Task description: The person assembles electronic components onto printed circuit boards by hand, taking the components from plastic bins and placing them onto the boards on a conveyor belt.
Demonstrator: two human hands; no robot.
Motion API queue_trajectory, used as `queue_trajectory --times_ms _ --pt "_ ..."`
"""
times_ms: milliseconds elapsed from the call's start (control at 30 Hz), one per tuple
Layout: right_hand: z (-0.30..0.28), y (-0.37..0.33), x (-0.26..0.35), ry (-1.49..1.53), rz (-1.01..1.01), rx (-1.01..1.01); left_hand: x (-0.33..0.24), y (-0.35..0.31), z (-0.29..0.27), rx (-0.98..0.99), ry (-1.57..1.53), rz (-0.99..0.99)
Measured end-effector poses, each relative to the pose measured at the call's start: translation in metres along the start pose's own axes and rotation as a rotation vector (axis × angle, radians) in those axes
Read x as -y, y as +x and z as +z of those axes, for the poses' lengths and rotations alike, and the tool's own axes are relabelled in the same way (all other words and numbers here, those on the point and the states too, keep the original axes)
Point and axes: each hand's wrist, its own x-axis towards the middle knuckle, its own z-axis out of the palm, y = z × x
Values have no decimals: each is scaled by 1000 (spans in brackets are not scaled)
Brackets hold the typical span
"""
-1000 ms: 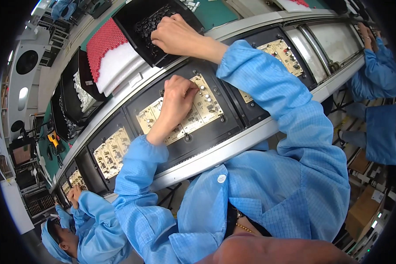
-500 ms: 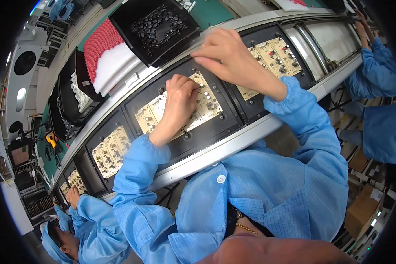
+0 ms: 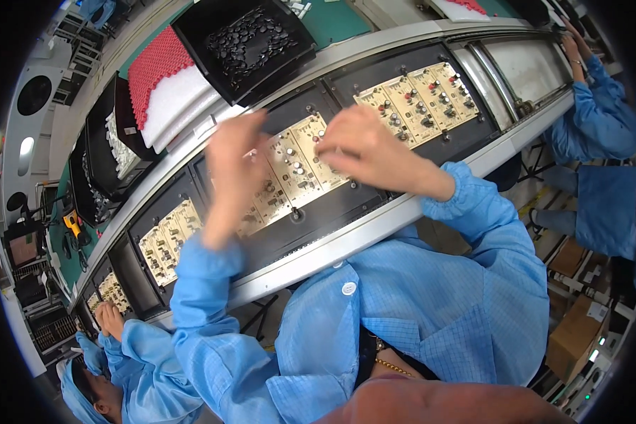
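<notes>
My right hand (image 3: 367, 147) is over the right side of the middle circuit board panel (image 3: 300, 166), its fingertips pinched together low at the board. Whatever they hold, if anything, is too small or hidden to name. Smeared by motion, my left hand (image 3: 237, 157) hangs above the left part of the same panel, so its fingers do not show clearly. Small silver-topped cylindrical components stand on the tan boards, which sit in a black carrier frame (image 3: 318, 215). Beyond my hands is a black bin (image 3: 300, 56) holding many small dark disc-shaped parts.
Another populated panel (image 3: 420, 106) lies in a carrier to the right, and one (image 3: 168, 240) to the left. A silver rail (image 3: 332, 240) runs along the near side. Red and white foam sheets (image 3: 180, 106) and a bin of white parts (image 3: 124, 145) stand left. Co-workers sit at both ends.
My right hand has come down from near the black bin to the middle panel. My left hand has lifted off that panel and moved left.
</notes>
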Motion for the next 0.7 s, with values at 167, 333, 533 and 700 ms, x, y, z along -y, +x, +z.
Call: queue_trajectory --times_ms 167,333,533,700 --pt "30 -14 14 238 76 267 157 16 -94 -409 832 -167" --pt "14 -1 7 229 236 208 186 27 -96 -162 1091 -90" --pt "27 -11 16 215 231 217 182 33 -92 -203 1062 -68" --pt "37 -12 23 14 34 136 181 26 -98 -261 1027 -97"
